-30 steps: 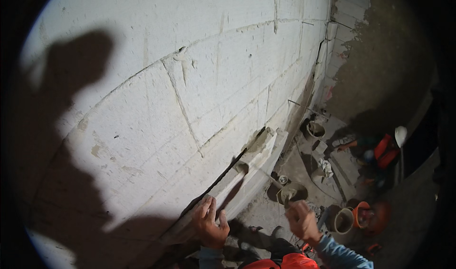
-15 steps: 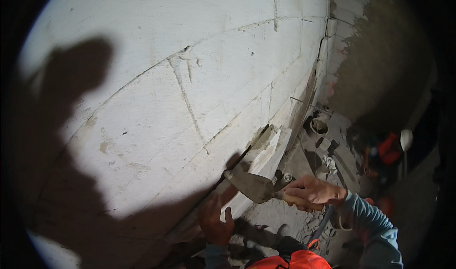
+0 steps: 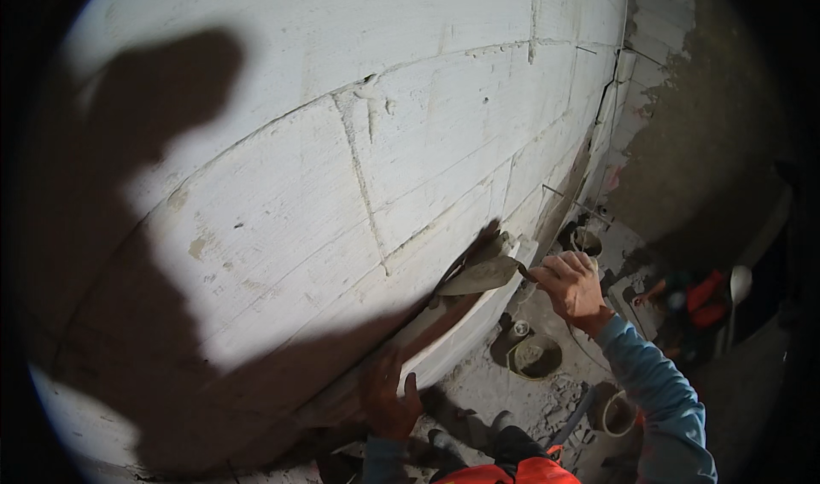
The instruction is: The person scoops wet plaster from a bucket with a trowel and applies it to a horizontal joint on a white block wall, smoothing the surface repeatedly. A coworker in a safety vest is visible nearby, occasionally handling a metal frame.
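Trowel [image 3: 480, 276] raised higher; buckets [image 3: 535, 356] below wall [image 3: 342, 142].

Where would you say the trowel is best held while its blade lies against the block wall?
By the handle at its rear end, coming from the right, away from the wall. The trowel has its flat pointed blade toward the blocks, so only the handle end is free. The right hand already wraps it there, while the left hand rests lower on the wall.
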{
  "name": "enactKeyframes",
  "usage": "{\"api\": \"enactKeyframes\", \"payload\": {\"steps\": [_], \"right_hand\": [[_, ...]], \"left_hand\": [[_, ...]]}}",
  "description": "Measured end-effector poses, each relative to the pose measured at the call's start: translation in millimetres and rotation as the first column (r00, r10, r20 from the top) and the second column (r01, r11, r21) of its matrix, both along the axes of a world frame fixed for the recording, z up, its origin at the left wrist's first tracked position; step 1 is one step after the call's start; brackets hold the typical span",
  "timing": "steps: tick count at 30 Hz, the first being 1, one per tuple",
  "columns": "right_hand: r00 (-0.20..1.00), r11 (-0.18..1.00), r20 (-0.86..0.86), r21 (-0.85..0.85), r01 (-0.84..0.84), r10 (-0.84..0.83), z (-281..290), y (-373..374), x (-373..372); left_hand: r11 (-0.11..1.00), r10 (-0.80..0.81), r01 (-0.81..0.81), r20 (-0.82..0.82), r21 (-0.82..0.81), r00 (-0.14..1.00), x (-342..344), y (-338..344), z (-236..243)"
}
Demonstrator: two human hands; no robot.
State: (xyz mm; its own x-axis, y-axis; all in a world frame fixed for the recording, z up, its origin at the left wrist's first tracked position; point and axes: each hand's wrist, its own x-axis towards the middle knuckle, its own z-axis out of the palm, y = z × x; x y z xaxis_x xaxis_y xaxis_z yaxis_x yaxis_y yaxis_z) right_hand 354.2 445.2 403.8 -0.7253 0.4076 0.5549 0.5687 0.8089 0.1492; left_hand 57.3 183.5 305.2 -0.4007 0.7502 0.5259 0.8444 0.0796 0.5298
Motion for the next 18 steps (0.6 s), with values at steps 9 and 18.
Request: {"api": "enactKeyframes", "payload": {"steps": [9,18], "right_hand": [[1.000,0.987,-0.021,-0.158,0.009,-0.012,-24.5,-0.2,32.2],[0.689,0.215,0.014,-0.945,0.246,-0.724,-287.4,-105.4,189.4]], "left_hand": [[0.985,0.145,-0.148,-0.040,-0.087,0.989,5.4,3.5,-29.1],[0.958,0.077,-0.056,0.064,-0.282,0.995,89.5,18.6,-61.2]]}}
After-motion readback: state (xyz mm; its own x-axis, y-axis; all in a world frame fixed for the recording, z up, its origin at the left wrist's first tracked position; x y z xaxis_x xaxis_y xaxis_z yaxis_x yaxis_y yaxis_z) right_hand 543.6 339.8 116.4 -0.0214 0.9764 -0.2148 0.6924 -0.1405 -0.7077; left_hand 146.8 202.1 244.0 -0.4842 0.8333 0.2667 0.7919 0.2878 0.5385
